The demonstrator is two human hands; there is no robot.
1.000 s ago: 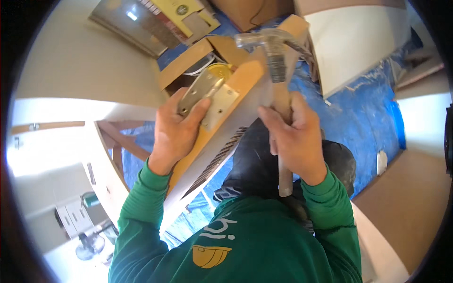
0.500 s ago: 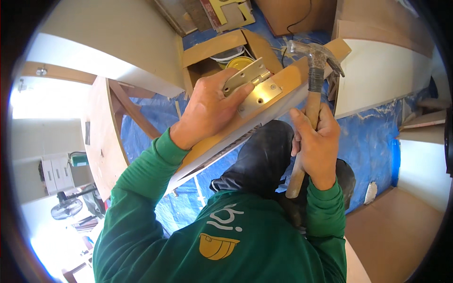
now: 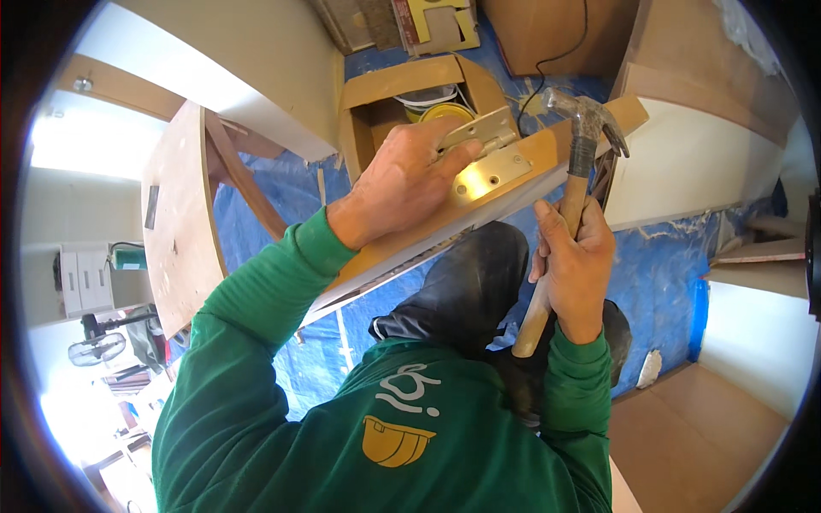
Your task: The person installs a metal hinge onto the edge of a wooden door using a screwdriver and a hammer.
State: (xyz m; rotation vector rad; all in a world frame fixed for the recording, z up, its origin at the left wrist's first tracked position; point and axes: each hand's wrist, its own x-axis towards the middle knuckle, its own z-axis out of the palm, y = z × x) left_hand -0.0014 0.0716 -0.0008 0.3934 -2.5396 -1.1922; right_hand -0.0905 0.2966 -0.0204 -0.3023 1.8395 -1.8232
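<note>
My left hand (image 3: 402, 179) grips the upper leaf of a metal hinge (image 3: 492, 171) that lies on the edge of a long, pale orange wooden board (image 3: 542, 150), which runs diagonally over my dark-trousered knee. Its lower leaf lies flat, with holes showing. My right hand (image 3: 571, 261) is closed round the wooden handle of a claw hammer (image 3: 586, 154). The metal head is raised at the right of the hinge, over the far part of the board, with dark wrapping just below it.
An open cardboard box (image 3: 363, 90) holding yellow tubs stands beyond the board. Blue sheeting (image 3: 650, 299) covers the floor. A curved plywood piece (image 3: 178, 227) is at left, a fan (image 3: 96, 349) at lower left, white panels (image 3: 658, 158) at right and a black cable (image 3: 560, 57) at top.
The view has turned, so board and hinge appear higher and further right. My left hand has moved up and right with them. The hammer has also shifted right, still held upright.
</note>
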